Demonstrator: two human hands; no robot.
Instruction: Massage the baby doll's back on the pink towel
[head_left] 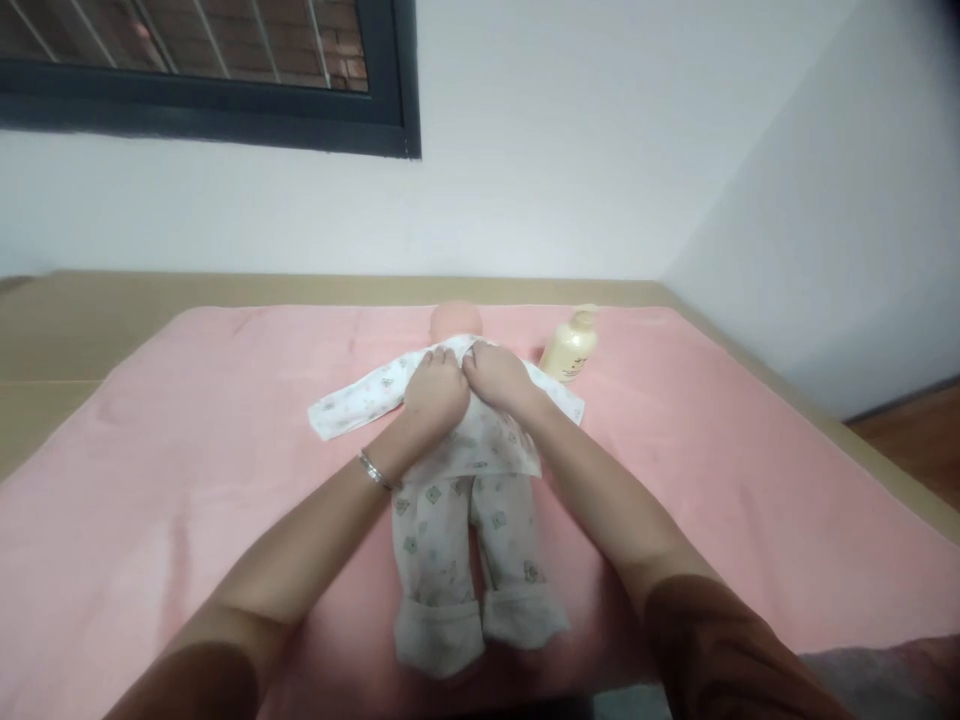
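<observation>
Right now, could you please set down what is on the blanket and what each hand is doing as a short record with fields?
Surface: pink blanket
Figure: doll, head away from the camera
Clothing: white patterned top, sleeves spread to both sides; patterned trousers, cuffs folded, legs toward the camera
Left hand: curled against the upper top; grip on the cloth hidden
Right hand: beside it, likewise
Left wrist: bracelet
Nearby: pale yellow bottle, by the picture-right sleeve

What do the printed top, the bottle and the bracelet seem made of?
Printed top: matte fabric, perhaps cotton; drapes softly, shows no shine. Bottle: probably smooth plastic, pale yellow with a soft sheen. Bracelet: likely polished metal, silvery and glinting.
</observation>
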